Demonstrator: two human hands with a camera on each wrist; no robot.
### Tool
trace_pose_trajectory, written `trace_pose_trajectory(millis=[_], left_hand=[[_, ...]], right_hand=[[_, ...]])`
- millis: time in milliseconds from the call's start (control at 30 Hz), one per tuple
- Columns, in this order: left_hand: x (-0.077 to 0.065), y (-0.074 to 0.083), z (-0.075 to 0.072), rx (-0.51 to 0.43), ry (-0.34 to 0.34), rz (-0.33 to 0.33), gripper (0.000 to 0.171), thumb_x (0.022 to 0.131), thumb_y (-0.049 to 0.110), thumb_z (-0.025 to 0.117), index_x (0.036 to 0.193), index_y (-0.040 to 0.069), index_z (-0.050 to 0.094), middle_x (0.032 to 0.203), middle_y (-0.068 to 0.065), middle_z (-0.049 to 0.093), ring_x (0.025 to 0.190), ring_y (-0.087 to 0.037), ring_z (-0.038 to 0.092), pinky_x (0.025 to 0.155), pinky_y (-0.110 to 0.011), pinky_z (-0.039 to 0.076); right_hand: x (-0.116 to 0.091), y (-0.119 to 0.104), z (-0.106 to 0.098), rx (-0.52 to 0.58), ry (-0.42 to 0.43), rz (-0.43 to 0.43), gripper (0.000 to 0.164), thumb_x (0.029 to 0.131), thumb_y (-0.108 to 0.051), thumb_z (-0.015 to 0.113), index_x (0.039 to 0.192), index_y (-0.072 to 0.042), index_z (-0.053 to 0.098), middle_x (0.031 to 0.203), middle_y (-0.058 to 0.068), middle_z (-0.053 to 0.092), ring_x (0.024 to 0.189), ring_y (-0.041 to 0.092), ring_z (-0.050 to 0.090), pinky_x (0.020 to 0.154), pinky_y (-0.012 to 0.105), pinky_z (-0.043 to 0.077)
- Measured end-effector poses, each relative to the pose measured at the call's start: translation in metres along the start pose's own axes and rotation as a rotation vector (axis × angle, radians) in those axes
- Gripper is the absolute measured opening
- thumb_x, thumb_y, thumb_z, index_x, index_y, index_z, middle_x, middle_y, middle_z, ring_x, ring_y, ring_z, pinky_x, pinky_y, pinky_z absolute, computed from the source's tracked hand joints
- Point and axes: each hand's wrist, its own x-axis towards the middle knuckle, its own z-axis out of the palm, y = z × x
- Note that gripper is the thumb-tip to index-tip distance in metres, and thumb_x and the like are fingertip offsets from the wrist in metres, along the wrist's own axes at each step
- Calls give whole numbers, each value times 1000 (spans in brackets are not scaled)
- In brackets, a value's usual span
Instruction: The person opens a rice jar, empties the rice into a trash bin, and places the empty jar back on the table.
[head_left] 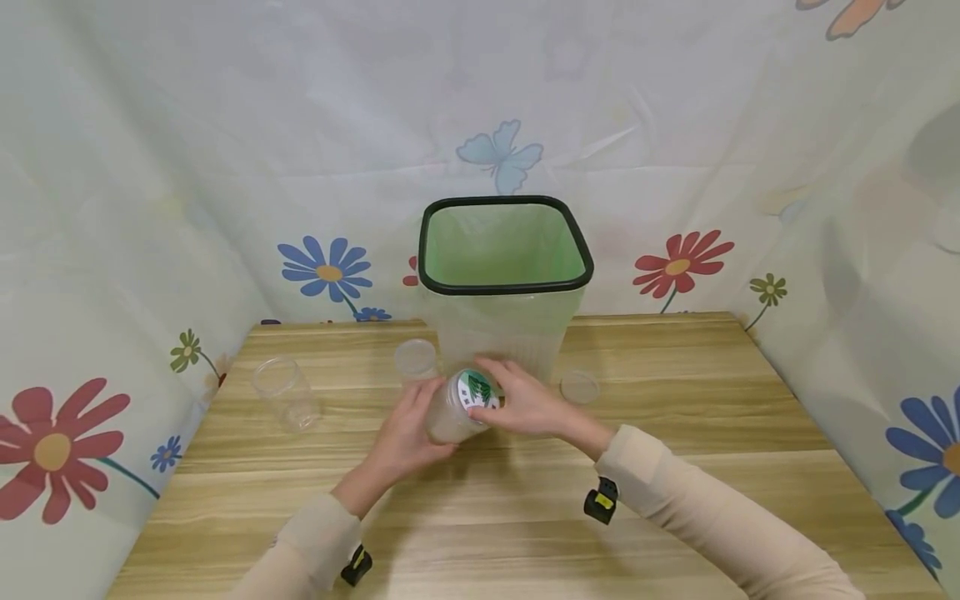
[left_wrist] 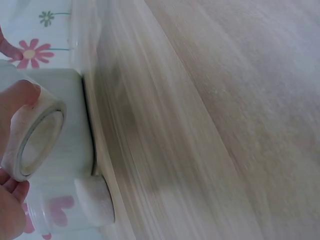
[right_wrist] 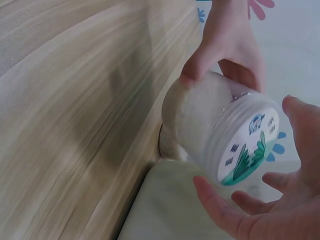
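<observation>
My left hand (head_left: 408,429) grips a clear plastic jar (right_wrist: 197,117) around its body, holding it tilted above the table. Pale whitish material shows in the jar, and its lid end (head_left: 477,393) carries a white label with green leaves. Around that end, my right hand (right_wrist: 275,200) has its fingers spread; in the right wrist view they stand slightly apart from the lid. The left wrist view shows the round base of the held jar (left_wrist: 42,142) between the left thumb and fingers.
A green translucent bin (head_left: 506,287) with a black rim stands behind the hands. Another clear jar (left_wrist: 72,205) is beside it, left of centre. A clear container (head_left: 288,396) sits farther left on the wooden table (head_left: 465,533); a clear round piece (head_left: 580,387) is at right.
</observation>
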Motion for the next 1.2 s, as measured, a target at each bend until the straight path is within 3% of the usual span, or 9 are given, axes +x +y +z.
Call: trace_pose_trajectory(millis=[200, 533, 833, 1000, 1200], left_hand=[[3, 7, 2, 39, 15, 53, 98, 51, 21, 88, 135, 10, 40, 123, -12, 49, 107, -27, 52, 88, -45, 49], [7, 14, 4, 98, 28, 100, 101, 50, 23, 89, 136, 7, 40, 124, -13, 50, 109, -27, 51, 90, -44, 48], [15, 15, 4, 82, 27, 165, 102, 50, 29, 89, 136, 8, 39, 128, -12, 49, 114, -27, 50, 95, -43, 45], [19, 18, 3, 59, -6, 183, 102, 52, 31, 88, 138, 10, 37, 131, -11, 48, 117, -26, 48, 96, -44, 44], [24, 22, 0, 59, -19, 193, 101, 53, 30, 87, 138, 11, 36, 129, -10, 49, 114, -25, 50, 94, -43, 45]], right_hand=[[-1, -3, 2, 25, 16, -20, 73, 79, -39, 68, 138, -6, 39, 125, 24, 48, 106, 30, 53, 85, 43, 49], [-4, 1, 0, 6, 72, -22, 68, 76, -38, 71, 131, -6, 46, 117, 19, 53, 99, 26, 56, 78, 38, 51], [-10, 6, -7, 45, 70, -28, 67, 76, -38, 70, 132, -9, 46, 122, 14, 52, 103, 23, 54, 80, 36, 50], [-15, 10, -10, 65, 65, -42, 67, 76, -37, 70, 133, -12, 45, 125, 11, 51, 104, 21, 52, 79, 34, 49], [-18, 15, -13, 94, 75, -53, 66, 77, -34, 71, 134, -14, 44, 124, 12, 49, 102, 23, 54, 81, 39, 51]])
